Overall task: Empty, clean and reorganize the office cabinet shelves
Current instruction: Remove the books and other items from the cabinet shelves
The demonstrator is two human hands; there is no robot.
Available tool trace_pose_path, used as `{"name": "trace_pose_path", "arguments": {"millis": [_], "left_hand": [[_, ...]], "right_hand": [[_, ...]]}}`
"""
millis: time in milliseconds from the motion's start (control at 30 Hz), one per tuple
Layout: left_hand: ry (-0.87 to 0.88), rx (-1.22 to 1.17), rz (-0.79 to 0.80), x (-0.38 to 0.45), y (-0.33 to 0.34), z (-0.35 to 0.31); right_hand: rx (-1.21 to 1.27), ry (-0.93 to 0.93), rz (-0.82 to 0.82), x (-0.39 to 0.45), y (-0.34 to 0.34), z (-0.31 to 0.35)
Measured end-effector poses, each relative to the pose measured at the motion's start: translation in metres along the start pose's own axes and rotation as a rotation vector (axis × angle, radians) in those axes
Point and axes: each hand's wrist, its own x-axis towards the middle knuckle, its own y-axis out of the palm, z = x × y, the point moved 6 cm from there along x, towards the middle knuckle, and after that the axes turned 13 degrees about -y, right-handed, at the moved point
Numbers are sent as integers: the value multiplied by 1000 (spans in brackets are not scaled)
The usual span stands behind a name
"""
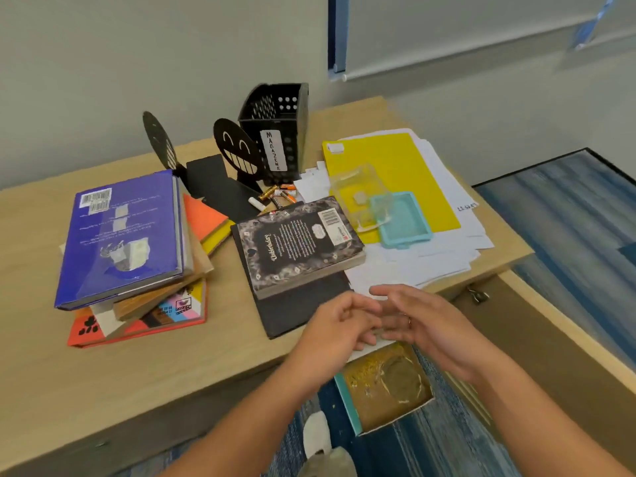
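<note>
Both hands meet above tabletop [120, 373] edge: left hand [339, 327] loosely curled, right hand [418, 321] relaxed, grip empty. Cabinet contents unloaded: skewed book stack [130, 256], black patterned paperback [299, 241], yellow plastic folder [389, 173]. Emptying looks done; next, likely wipe shelves, out of view.

Blue book [124, 235], yellow folder [389, 166], black perforated magazine holder [275, 129], turquoise tray [402, 220]

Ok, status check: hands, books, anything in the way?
Left hand and right hand together over the cabinet top's front edge, holding nothing visible. Black paperback nearest, book stack left. Loose papers and batteries clutter the top.
</note>
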Motion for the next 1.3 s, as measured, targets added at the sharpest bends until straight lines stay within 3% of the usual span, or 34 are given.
{"name": "trace_pose_path", "arguments": {"millis": [133,267,400,667,767,1067,1167,1300], "left_hand": [[-115,72,50,14,66,53],[-245,122,-22,55,118,104],[-239,165,-78,122,154,133],[-26,242,-363,274,115,144],[73,279,-447,327,84,142],[286,303,-779,427,10,144],[290,390,-815,444,-2,149],[275,568,-809,471,-5,148]], "right_hand": [[76,47,-47,-43,-56,-44],[132,91,-124,-68,-119,-96],[114,97,-220,-56,-184,-158],[-310,-85,-276,81,-264,-253],[-459,-230,-268,148,-276,-273],[-1029,-257,39,300,-280,-313],[-1272,-247,26,329,-276,-308],[-1337,-357,-88,362,-273,-296]]}}
